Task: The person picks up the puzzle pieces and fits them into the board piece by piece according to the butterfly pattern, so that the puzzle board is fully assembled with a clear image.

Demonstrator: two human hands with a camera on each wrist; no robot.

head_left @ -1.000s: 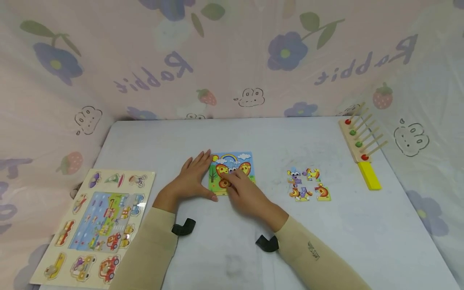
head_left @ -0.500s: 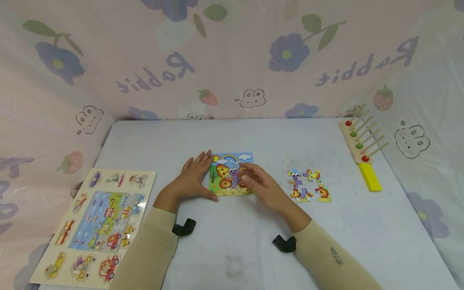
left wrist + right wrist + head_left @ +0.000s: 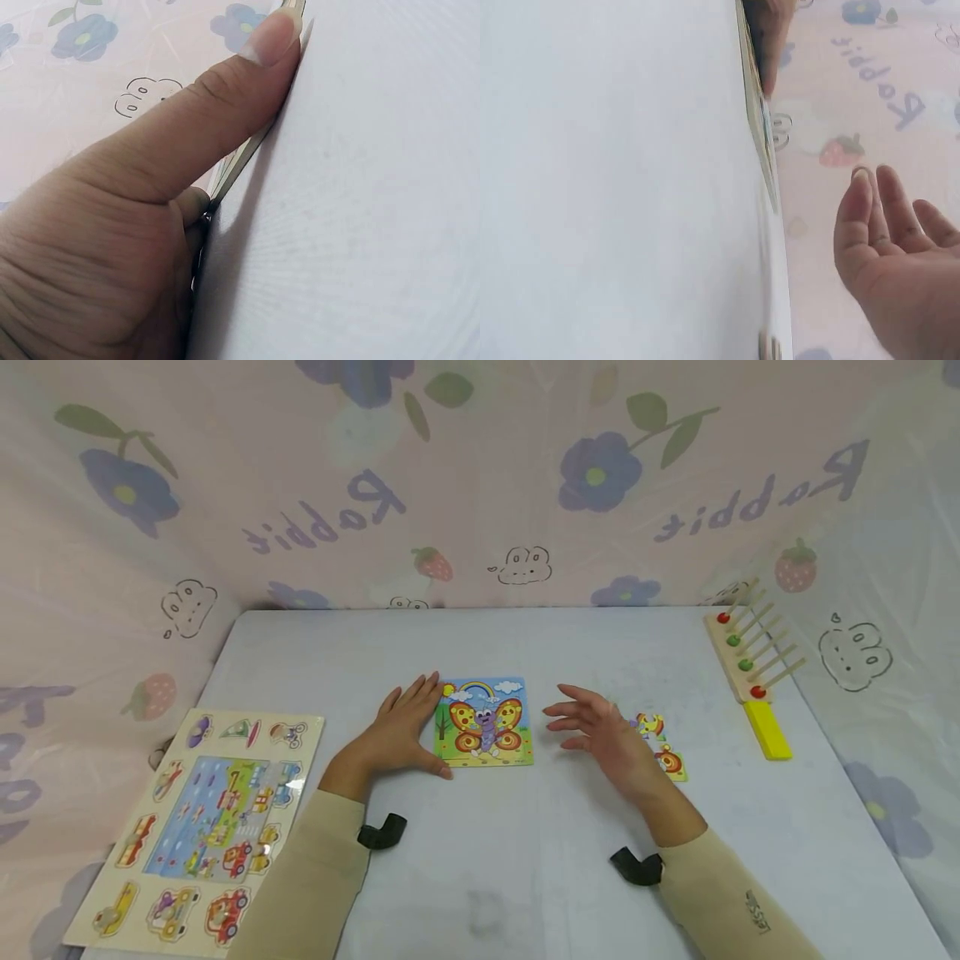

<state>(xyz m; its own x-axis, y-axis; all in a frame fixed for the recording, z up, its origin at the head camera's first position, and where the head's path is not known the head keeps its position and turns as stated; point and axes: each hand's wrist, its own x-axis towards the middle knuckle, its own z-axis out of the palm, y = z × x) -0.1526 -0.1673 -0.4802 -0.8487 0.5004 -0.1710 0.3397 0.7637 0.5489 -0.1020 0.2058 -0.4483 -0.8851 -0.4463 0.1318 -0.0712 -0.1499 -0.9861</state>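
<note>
Head view: the butterfly board (image 3: 483,722) lies flat on the bench (image 3: 480,835), near its middle, face up. The left hand (image 3: 393,735) rests against its left side, fingers straight and spread, thumb at the near corner, touching rather than clamping. The right hand (image 3: 611,743) hangs between the board and the loose puzzle pieces (image 3: 670,762), its fingers relaxed, slightly bent and holding nothing, as the right wrist view also shows. Two pieces show beside that hand; it may cover others.

The likeliest trouble seems to be the board sliding or turning, since only the left hand braces it, along one side: a sideways push from the thumb, or pressure on the unbraced right side, could do it. The right hand, or the black wrist mount (image 3: 636,866), could brush the loose pieces out of place if it swings low. Thin pieces on a smooth surface may also skid under a careless pinch. The knob puzzle (image 3: 311,731), well to the left, looks less exposed, though the left sleeve (image 3: 307,868) overlaps it in view.
</note>
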